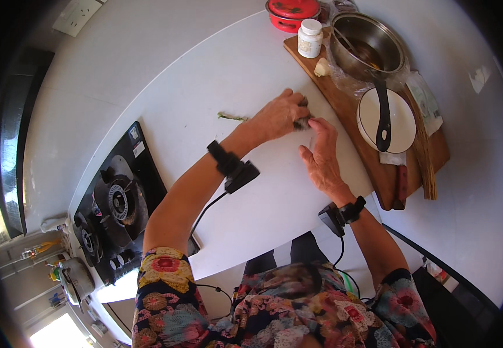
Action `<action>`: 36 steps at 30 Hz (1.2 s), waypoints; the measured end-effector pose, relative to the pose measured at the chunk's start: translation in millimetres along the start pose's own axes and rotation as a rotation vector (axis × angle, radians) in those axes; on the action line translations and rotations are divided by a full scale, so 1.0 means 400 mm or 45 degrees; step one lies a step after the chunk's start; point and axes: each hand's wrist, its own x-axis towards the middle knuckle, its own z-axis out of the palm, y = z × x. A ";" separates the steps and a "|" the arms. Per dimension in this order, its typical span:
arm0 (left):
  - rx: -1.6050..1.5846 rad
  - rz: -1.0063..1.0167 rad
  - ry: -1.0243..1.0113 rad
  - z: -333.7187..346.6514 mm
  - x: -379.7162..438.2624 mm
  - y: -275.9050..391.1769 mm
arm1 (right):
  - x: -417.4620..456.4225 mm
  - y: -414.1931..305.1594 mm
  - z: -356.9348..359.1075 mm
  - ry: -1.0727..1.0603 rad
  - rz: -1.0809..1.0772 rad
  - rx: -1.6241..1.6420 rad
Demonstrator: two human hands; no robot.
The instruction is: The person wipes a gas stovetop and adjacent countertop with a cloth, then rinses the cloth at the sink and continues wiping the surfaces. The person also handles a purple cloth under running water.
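Note:
My left hand (pixel 277 114) is closed over a small dark grey wad (pixel 302 121) above the white countertop (pixel 251 191). Motion blur and my fingers hide much of the wad, so its material is unclear. Close on its right is my right hand (pixel 323 158), thumb and fingers apart, with a fingertip at the wad's edge. I cannot tell whether that fingertip presses on it. A thin green stalk (pixel 230 116) lies on the counter beside my left wrist, with small specks around it. Both wrists wear black strapped devices with cables.
On the right, a wooden cutting board (pixel 364 165) carries a steel saucepan (pixel 367 48), a white dish (pixel 401 122), a white bottle (pixel 310 39) and a red-handled knife (pixel 401 185). A red lidded pot (pixel 293 15) stands behind. To the left is a black gas hob (pixel 119 204).

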 end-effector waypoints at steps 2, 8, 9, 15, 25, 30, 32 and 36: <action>-0.090 0.012 0.055 -0.004 -0.001 -0.007 | -0.003 0.013 0.003 0.103 0.023 0.044; 0.286 -0.293 0.365 -0.051 0.086 -0.162 | 0.000 0.019 0.015 0.211 0.001 0.068; 0.351 -0.311 0.344 -0.043 0.093 -0.187 | 0.002 0.016 0.018 0.207 -0.002 0.076; 0.328 -0.102 0.113 0.057 0.054 -0.011 | -0.002 0.038 0.004 0.249 0.113 0.133; 0.013 -0.159 0.405 -0.066 -0.126 0.044 | 0.002 0.078 0.010 0.356 0.154 0.321; 0.434 -0.785 0.606 -0.248 -0.310 -0.228 | 0.004 0.044 0.003 0.301 0.130 0.339; 0.707 -1.133 0.436 -0.253 -0.400 -0.306 | 0.002 0.047 0.003 0.308 0.130 0.340; 0.835 -1.122 0.367 -0.171 -0.483 -0.348 | 0.006 0.034 0.013 0.293 0.126 0.334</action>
